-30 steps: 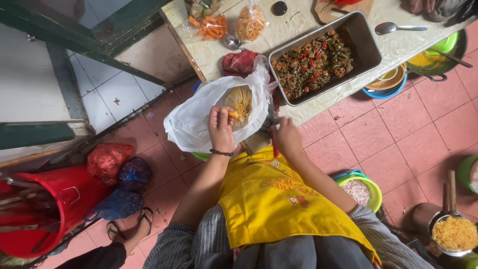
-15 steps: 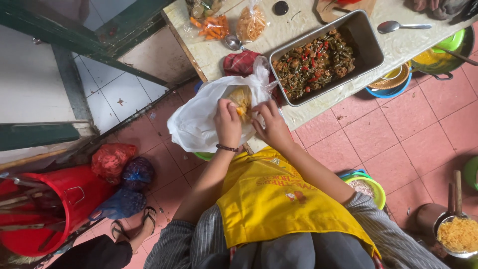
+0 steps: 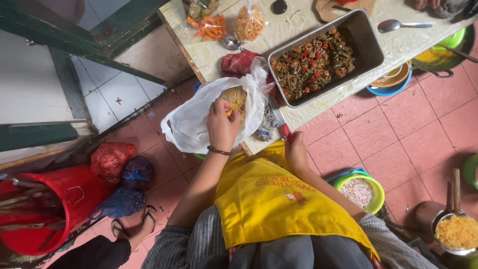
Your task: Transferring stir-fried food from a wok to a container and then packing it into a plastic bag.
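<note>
Reaching hand: the left hand is now down inside the mouth of the white plastic bag, fingers pinched on the yellow noodle-like food in it; a second ago it lay on top of the bag's opening
Withdrawn hand: the right hand has come away from the bag, where it was half a second ago, and now sits at the worktop's near edge, curled by the red handle of a knife; whether it is actually gripping that handle I cannot tell
Meaning: the bag is no longer held open by two hands; the left hand alone is working the food, which sits in the bag at the near left corner of the worktop, just beside the metal tray
Worktop: pale and cloth-covered; a metal tray of dark green and red cooked vegetables; a red checked cloth touching the bag; small clear bags of orange snacks; a spoon further right
Floor: reddish-pink tiles; a green bowl of pale shredded food near the person's right side; a pot of yellow rice at the lower right
Room: a red bucket with red and blue bags beside it on the left; another person's sandalled foot near the bucket; white tiles and a green door frame beyond
</note>
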